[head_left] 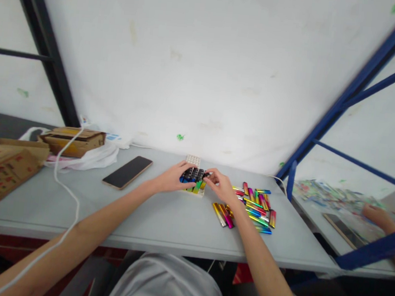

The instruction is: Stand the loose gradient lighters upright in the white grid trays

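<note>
A small white tray [192,160] holds upright colourful lighters [194,179] near the back of the grey table [162,219]. My left hand [174,176] rests against the tray's left side, fingers curled around the packed lighters. My right hand [219,183] sits at the tray's right side, fingertips pinched on a lighter at the top of the pack. A loose pile of shiny multicoloured lighters [253,207] lies on the table just right of my right hand.
A dark phone [127,171] lies left of the tray. Cardboard boxes [74,141] and a plastic bag sit at the far left, with a white cable [64,186] trailing over the edge. Another person's hand [377,216] works at the neighbouring table beyond the blue frame [328,128].
</note>
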`<action>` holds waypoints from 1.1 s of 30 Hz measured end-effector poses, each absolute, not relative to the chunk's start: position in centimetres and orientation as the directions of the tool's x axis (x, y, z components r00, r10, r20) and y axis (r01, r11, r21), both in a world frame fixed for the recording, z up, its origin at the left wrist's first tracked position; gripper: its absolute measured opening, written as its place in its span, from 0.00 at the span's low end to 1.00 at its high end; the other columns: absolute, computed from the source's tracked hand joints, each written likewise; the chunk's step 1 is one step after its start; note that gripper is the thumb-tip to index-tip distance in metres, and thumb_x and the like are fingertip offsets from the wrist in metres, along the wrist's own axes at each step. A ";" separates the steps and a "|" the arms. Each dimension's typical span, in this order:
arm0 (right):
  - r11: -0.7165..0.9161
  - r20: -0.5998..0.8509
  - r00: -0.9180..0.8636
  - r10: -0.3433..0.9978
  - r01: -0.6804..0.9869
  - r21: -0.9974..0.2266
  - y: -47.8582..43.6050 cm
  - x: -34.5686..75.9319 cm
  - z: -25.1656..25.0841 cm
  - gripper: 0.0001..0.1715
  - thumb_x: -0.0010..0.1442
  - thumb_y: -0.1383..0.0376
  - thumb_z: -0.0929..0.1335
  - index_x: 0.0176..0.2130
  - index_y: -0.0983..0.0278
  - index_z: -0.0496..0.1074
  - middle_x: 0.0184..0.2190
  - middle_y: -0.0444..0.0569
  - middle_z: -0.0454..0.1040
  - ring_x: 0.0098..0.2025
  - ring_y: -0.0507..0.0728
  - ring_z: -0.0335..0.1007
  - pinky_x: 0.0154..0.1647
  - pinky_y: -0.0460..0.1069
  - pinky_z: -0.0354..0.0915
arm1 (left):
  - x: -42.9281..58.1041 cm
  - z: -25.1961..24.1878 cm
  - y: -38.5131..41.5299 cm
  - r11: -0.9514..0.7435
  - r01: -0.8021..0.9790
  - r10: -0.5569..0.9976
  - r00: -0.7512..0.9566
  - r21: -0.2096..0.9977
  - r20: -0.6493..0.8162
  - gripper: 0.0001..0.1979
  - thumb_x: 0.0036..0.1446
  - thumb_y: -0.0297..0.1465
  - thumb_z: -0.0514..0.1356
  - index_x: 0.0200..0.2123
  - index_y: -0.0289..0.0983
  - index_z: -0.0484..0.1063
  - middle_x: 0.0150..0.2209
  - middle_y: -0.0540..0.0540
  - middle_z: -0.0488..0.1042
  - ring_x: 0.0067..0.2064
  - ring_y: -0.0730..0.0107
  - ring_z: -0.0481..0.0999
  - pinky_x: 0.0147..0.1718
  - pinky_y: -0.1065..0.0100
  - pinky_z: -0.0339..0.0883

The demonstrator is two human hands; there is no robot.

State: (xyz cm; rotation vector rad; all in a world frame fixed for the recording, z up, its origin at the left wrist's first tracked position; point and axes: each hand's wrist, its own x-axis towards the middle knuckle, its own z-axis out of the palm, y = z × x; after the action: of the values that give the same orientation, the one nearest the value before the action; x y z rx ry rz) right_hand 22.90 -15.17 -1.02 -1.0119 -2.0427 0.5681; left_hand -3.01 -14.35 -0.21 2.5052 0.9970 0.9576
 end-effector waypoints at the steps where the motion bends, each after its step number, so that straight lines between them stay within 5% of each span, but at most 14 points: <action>1: 0.587 0.441 -0.391 0.808 0.465 -0.662 -15.3 22.9 -0.9 0.22 0.68 0.50 0.67 0.53 0.61 0.72 0.31 0.44 0.76 0.30 0.55 0.71 0.35 0.49 0.67 | -3.0 -0.2 -14.3 -0.722 0.506 0.691 0.542 0.472 0.478 0.31 0.61 0.49 0.65 0.62 0.42 0.67 0.55 0.40 0.72 0.56 0.52 0.76 0.59 0.54 0.70; 23: 0.556 0.485 -0.285 0.827 0.548 -0.625 -15.2 25.0 1.0 0.21 0.68 0.49 0.66 0.44 0.62 0.77 0.29 0.45 0.76 0.29 0.54 0.68 0.34 0.49 0.64 | -3.1 -0.1 -14.3 -0.723 0.503 0.691 0.544 0.474 0.477 0.31 0.60 0.50 0.65 0.61 0.42 0.68 0.55 0.41 0.73 0.56 0.51 0.76 0.59 0.53 0.70; 33: 0.523 0.255 -0.458 0.851 0.774 -0.357 -24.3 27.9 4.2 0.08 0.67 0.58 0.70 0.42 0.59 0.78 0.35 0.49 0.81 0.38 0.61 0.77 0.42 0.53 0.68 | -3.0 -0.2 -14.2 -0.719 0.495 0.694 0.543 0.487 0.473 0.31 0.60 0.51 0.65 0.61 0.42 0.69 0.54 0.40 0.73 0.55 0.52 0.77 0.57 0.56 0.71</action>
State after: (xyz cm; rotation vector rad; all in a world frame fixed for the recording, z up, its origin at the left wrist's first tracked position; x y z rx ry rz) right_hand 27.86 -24.33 4.17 -1.3356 -2.3668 0.2656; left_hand -2.99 -14.24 -0.20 2.4876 0.9872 0.9549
